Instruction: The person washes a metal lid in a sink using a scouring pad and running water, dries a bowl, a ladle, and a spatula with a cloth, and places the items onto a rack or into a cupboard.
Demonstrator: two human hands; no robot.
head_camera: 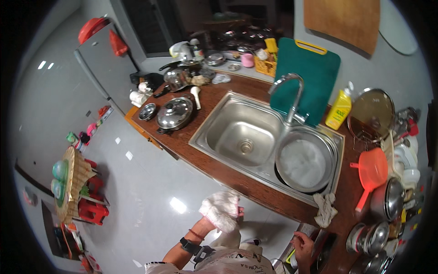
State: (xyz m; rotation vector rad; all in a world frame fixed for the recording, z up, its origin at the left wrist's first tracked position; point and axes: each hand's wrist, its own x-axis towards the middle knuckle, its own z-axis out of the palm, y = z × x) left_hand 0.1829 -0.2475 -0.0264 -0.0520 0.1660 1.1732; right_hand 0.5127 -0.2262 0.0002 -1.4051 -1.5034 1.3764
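My left hand [241, 211] grips a white cloth [220, 209] in front of the counter edge. The cloth covers most of that hand, with a few fingertips showing on its right side. Lower right, my right hand [303, 247] is beside an open drawer or cabinet section [320, 248] under the counter. Its fingers are loosely bent and apart, and I see nothing in them. Past the counter edge lies a double steel sink [244, 128]. A round metal basin [304, 164] with cloudy, foamy water sits over its right bowl.
A crumpled rag [325, 209] lies at the sink's front right corner. A red dipper [373, 167] and lidded pots [393, 198] crowd the right side. A lidded pan [175, 113] stands left. Behind the faucet [294, 99] leans a green cutting board [304, 75], beside a yellow detergent bottle [339, 108].
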